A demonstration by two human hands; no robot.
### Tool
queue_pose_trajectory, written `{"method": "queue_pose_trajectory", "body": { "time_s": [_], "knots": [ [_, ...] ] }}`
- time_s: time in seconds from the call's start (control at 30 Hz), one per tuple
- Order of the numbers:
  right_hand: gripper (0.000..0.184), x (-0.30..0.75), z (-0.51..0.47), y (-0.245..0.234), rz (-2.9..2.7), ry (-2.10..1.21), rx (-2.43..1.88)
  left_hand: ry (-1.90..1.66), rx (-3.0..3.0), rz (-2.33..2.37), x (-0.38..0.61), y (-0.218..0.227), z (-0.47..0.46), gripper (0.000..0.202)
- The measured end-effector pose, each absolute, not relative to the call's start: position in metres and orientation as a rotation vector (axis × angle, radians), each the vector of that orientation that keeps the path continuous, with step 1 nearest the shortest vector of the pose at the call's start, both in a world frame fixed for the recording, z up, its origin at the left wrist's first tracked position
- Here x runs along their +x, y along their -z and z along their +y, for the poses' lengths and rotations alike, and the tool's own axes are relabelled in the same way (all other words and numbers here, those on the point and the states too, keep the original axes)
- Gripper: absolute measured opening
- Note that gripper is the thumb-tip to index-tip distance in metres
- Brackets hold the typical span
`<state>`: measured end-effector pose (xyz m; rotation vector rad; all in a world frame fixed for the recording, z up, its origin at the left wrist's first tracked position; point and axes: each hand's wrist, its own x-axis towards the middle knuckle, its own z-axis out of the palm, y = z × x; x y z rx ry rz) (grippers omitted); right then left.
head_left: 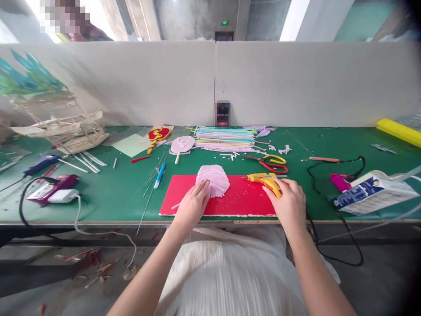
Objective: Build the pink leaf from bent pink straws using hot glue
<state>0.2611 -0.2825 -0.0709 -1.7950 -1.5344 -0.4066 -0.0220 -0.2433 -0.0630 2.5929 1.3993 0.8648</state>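
Observation:
A pale pink fan-like piece (pixel 215 177) made of fuzzy strips lies on the red board (pixel 240 204). On its lower left part rests my left hand (pixel 196 199), fingers laid flat over the edge, with the fingertips partly out of sight. To the right, the yellow hot glue gun (pixel 259 177) points left across the same board. My right hand (pixel 291 199) has its fingers and thumb around the handle, which it partly hides. Just behind the glue gun lie scissors (pixel 272 163) with red and yellow handles.
Behind the board lies a bundle of coloured pipe cleaners (pixel 226 140) beside a pink fan-shaped piece (pixel 182 145). A blue-capped pen (pixel 159 175) lies left. A carton (pixel 375 193) and black cord (pixel 312 182) are right; a power strip (pixel 54 191) and stick model (pixel 69 131) left.

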Motion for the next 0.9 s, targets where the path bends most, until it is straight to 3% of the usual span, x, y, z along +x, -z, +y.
{"method": "queue_pose_trajectory", "body": {
  "time_s": [0.1,0.23,0.9],
  "knots": [
    [0.023,0.228,-0.283,0.060,-1.644,0.169,-1.484,-0.781,2.595,1.439,-0.021,0.068,-0.253,0.041],
    [0.022,0.184,-0.277,0.058,-1.753,-0.033,-1.312,-0.736,2.643,1.419,-0.016,0.071,-0.255,0.040],
    [0.026,0.168,-0.261,0.079,-1.905,-0.093,-1.361,-0.742,2.707,1.370,-0.014,0.073,-0.256,0.037]
  ]
}}
